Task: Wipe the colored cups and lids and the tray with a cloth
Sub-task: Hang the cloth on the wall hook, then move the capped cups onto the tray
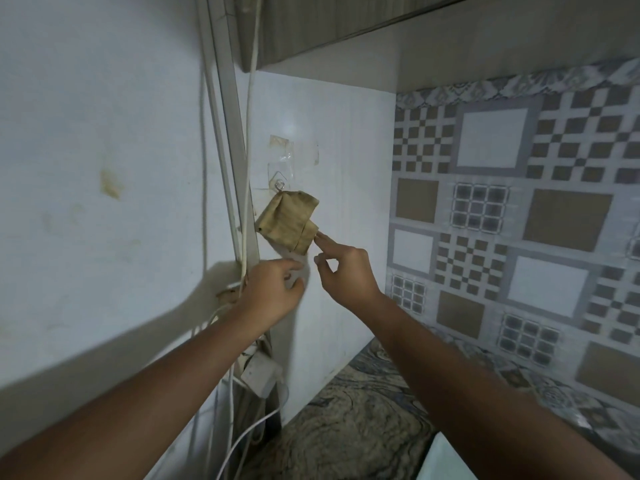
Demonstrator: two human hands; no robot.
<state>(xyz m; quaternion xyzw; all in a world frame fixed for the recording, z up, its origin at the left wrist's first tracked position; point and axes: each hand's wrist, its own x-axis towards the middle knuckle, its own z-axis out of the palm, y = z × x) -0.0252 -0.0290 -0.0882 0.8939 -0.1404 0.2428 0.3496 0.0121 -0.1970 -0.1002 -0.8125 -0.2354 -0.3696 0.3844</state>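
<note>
Cloth (287, 220), tan and folded over on itself, is hung by its upper corner from a clear adhesive hook (278, 183) fixed to a white wall panel (346, 150). Its lower right corner is touched by the outstretched forefinger of the right hand (346, 275). The thumb and remaining fingers of that hand are bent inward, and nothing is gripped by them. The left hand (273, 292) is held just below the cloth and apart from it, its fingers loosely curled and nothing held in them. Both forearms are raised towards the panel from the lower edge of the view. Left of the hands, white cables (242, 434) and a white plug adapter (259, 374) are seen along the panel's edge. Patterned wall tiles (519, 202) are seen to the right, a marbled countertop (346, 427) below, and a cabinet (311, 26) overhead.
</note>
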